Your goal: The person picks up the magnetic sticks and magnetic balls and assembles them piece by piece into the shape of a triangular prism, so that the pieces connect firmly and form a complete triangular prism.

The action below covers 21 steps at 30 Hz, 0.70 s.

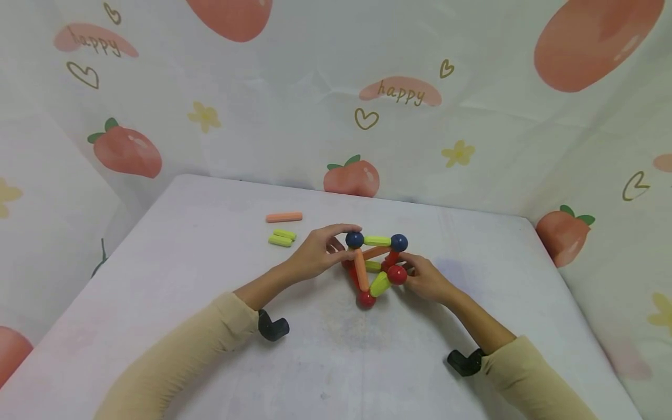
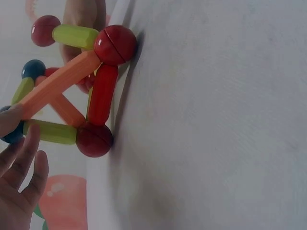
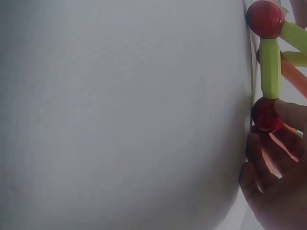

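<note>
A frame of magnetic sticks and balls stands on the table between both hands. Its upper corners are dark blue balls, joined by a lime stick (image 1: pixel 377 240); red balls (image 1: pixel 366 299) form lower corners. Orange, red and lime sticks link them, among them a slanting orange stick (image 2: pixel 62 84). My left hand (image 1: pixel 312 254) pinches the upper left blue ball (image 1: pixel 354 239), thumb at the orange stick's top end. On the other side my right hand (image 1: pixel 427 280) holds a red ball (image 3: pixel 266 115) between thumb and fingers, with a lime stick (image 3: pixel 270 67) leading from it.
Beyond my left hand lie a loose orange stick (image 1: pixel 284 217) and two short lime sticks (image 1: pixel 282 237). The white-covered table (image 1: pixel 325 361) meets a peach-printed cloth (image 1: pixel 283 116) at its back edge. Black wrist cameras (image 1: pixel 273 326) sit at both cuffs.
</note>
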Motion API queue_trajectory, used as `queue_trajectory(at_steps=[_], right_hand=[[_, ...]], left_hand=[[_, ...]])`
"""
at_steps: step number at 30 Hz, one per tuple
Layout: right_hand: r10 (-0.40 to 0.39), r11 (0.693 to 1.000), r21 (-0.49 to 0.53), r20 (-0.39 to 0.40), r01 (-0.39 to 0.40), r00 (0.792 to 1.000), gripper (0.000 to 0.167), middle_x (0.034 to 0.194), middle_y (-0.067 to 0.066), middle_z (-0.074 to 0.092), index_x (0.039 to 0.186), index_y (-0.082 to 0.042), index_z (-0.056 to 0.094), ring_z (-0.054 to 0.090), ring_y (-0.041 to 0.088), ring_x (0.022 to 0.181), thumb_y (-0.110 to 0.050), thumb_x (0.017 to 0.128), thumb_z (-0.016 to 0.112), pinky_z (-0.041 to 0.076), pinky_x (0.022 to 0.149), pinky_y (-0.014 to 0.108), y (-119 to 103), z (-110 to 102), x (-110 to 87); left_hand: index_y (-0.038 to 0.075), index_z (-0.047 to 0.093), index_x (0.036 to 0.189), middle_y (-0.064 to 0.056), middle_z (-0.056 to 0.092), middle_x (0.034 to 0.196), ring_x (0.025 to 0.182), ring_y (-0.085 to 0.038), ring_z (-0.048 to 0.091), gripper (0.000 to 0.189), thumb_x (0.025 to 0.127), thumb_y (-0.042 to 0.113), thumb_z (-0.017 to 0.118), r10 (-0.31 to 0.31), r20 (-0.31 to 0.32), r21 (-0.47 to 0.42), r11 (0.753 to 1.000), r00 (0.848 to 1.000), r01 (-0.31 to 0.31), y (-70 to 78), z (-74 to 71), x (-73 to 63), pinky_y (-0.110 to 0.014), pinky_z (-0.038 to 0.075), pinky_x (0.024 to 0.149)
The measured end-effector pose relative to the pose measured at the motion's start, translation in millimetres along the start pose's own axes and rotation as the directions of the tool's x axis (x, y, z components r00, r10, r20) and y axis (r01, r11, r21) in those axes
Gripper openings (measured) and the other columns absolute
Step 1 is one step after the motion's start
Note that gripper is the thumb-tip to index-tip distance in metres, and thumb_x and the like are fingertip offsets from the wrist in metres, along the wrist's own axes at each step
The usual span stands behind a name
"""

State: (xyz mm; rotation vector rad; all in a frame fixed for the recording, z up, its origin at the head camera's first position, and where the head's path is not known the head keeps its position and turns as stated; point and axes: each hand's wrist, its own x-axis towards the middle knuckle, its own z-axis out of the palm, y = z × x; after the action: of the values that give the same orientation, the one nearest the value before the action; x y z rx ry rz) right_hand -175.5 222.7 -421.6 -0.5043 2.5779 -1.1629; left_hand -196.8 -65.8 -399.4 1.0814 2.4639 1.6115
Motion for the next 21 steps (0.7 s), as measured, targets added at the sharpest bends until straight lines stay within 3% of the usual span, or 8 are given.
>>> queue_trajectory(at_steps=[4, 9, 15, 21], right_hand=[[0.015, 1.000, 0.006, 0.004, -0.015, 1.000, 0.050, 0.123, 0.019, 0.064, 0.138, 0.002, 0.052, 0.061, 0.032, 0.105, -0.006, 0.091, 0.067, 0.055, 0.088, 0.046, -1, 0, -0.2], [0.046, 0.999, 0.009, 0.006, -0.046, 0.999, 0.054, 0.126, 0.019, 0.063, 0.141, 0.001, 0.050, 0.060, 0.034, 0.108, -0.006, 0.090, 0.067, 0.055, 0.088, 0.045, -3, 1, -0.4], [0.033, 0.999, -0.004, 0.000, -0.033, 0.999, 0.053, 0.125, 0.019, 0.063, 0.140, 0.002, 0.051, 0.061, 0.033, 0.106, -0.005, 0.090, 0.067, 0.055, 0.088, 0.045, -2, 0, -0.4], [0.033, 0.999, -0.005, 0.006, -0.033, 0.999, 0.055, 0.126, 0.019, 0.063, 0.143, 0.001, 0.049, 0.060, 0.035, 0.108, -0.002, 0.090, 0.065, 0.055, 0.089, 0.046, -3, 1, -0.1]], left_hand=[[0.006, 0.059, 0.135, -0.010, 0.066, 0.127, 0.083, -0.015, 0.067, 0.051, 0.087, 0.006, 0.076, -0.009, -0.018, 0.000, 1.000, 1.000, 0.009, -5.9, -9.2, -5.9, -0.032, 0.057, 0.077], [0.004, 0.063, 0.128, -0.017, 0.068, 0.119, 0.090, -0.022, 0.068, 0.040, 0.089, 0.004, 0.073, -0.064, -0.097, 0.029, 0.997, 0.993, 0.067, -18.9, -29.8, -15.2, -0.036, 0.057, 0.080], [0.004, 0.066, 0.126, -0.013, 0.070, 0.118, 0.110, -0.029, 0.064, 0.036, 0.090, 0.001, 0.070, -0.161, -0.227, 0.102, 0.977, 0.960, 0.188, -44.5, -62.6, -27.6, -0.041, 0.052, 0.082], [0.003, 0.066, 0.122, -0.012, 0.072, 0.108, 0.106, -0.027, 0.064, 0.031, 0.091, 0.001, 0.064, -0.270, -0.225, 0.155, 0.939, 0.936, 0.308, -62.9, -90.1, -44.0, -0.044, 0.050, 0.085]])
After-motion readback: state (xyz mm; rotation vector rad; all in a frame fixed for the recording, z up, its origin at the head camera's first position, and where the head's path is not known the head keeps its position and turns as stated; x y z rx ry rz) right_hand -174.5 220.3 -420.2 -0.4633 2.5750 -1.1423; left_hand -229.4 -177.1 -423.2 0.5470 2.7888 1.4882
